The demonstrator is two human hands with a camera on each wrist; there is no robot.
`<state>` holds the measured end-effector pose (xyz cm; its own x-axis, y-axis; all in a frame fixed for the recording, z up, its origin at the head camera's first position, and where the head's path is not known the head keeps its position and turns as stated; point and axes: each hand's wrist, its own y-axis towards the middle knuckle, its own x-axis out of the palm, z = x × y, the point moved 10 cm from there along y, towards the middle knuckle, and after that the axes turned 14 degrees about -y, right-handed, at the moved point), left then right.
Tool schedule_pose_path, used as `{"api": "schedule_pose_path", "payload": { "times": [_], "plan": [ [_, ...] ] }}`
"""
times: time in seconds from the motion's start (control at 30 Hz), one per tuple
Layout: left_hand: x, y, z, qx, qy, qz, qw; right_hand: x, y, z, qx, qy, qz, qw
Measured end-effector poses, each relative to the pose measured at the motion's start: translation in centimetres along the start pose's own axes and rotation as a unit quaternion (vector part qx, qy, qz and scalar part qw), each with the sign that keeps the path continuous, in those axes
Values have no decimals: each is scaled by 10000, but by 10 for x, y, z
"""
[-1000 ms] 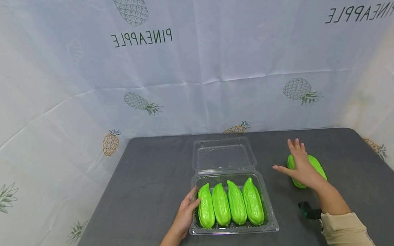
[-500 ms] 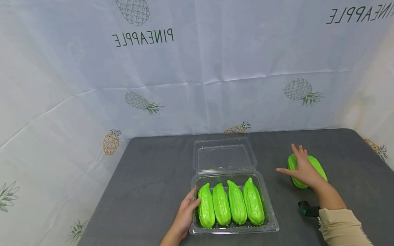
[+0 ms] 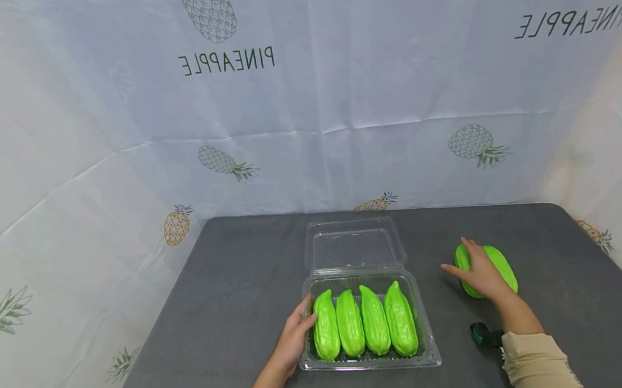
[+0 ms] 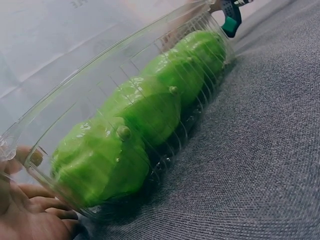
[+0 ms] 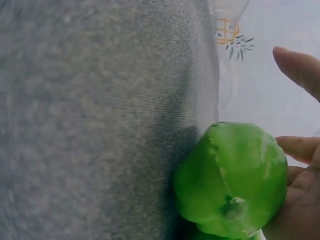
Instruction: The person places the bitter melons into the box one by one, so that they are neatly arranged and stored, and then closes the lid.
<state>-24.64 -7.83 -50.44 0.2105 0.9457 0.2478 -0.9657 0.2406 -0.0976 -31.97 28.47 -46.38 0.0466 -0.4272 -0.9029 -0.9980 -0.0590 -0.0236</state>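
On the table stands a clear plastic clamshell container (image 3: 372,364), its lid (image 3: 354,244) folded back. Inside, a row of several bright green, ridged gourds (image 3: 375,322) lies with tapered tips toward the lid; the left wrist view shows a rounded gourd end (image 4: 100,165) through the clear wall. My left hand (image 3: 292,341) grips the container's left side, thumb over the rim and fingers outside. At the right, my right hand (image 3: 484,273) is over loose green gourds (image 3: 500,267), partly hiding them. In the right wrist view, its fingers are extended beside one gourd (image 5: 232,180), the thumb apart.
A dark grey cloth covers the table (image 3: 232,310). Behind it hangs a pale curtain (image 3: 314,96) printed with pineapples. A black strap device (image 3: 485,335) sits at my right wrist, low over the table.
My right hand has drawn slightly back and right over the loose gourds, its fingers less spread. My left hand and the container have stayed in place.
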Motion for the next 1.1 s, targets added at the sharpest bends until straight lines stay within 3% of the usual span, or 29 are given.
{"api": "schedule_pose_path", "payload": {
  "times": [0.43,0.63,0.87,1.1],
  "plan": [
    [0,1,-1,11,-55,-3,10000,1,-3,-13,-335,-472,506,9970],
    [0,1,-2,-58,-43,17,10000,8,-4,-13,-356,-378,508,9974],
    [-1,1,-2,-35,-47,27,10000,18,-3,-14,-323,-539,240,9977],
    [0,2,-2,-58,-33,24,10000,16,-3,-13,-236,-554,386,9974]
  ]
}}
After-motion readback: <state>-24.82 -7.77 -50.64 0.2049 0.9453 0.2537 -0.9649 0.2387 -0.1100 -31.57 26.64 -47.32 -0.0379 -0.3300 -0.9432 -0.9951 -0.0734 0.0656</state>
